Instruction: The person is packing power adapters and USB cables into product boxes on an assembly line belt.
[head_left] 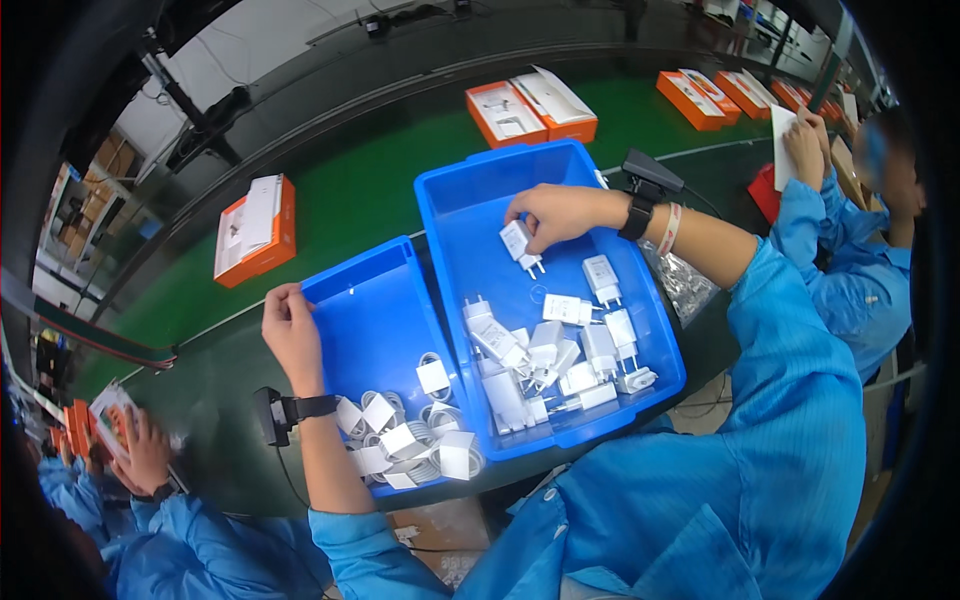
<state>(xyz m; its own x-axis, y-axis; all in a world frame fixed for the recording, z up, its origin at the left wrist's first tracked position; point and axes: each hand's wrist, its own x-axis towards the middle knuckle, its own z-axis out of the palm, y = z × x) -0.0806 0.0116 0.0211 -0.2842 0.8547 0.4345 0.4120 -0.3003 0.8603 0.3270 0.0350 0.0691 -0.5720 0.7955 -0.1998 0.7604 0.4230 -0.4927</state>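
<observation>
My right hand (560, 215) is over the far part of the larger blue bin (452, 240), pinching a white charger plug (517, 240) with its two pins pointing down. Several more white charger plugs (545, 345) lie heaped in the near half of that bin. My left hand (290, 325) is at the outer far corner of the smaller blue bin (365, 300). Its fingers are curled closed, and whatever they may hold is hidden. Coiled white cables (405, 440) with white paper wraps are piled at the near end of the smaller bin.
Beyond the bins, orange-and-white open boxes (258, 235) stand on a green conveyor belt (350, 210). A black device (652, 172) with a cable and a clear plastic bag (685, 285) are right of the larger bin. Co-workers in blue are at both sides, one handling a white sheet (783, 145).
</observation>
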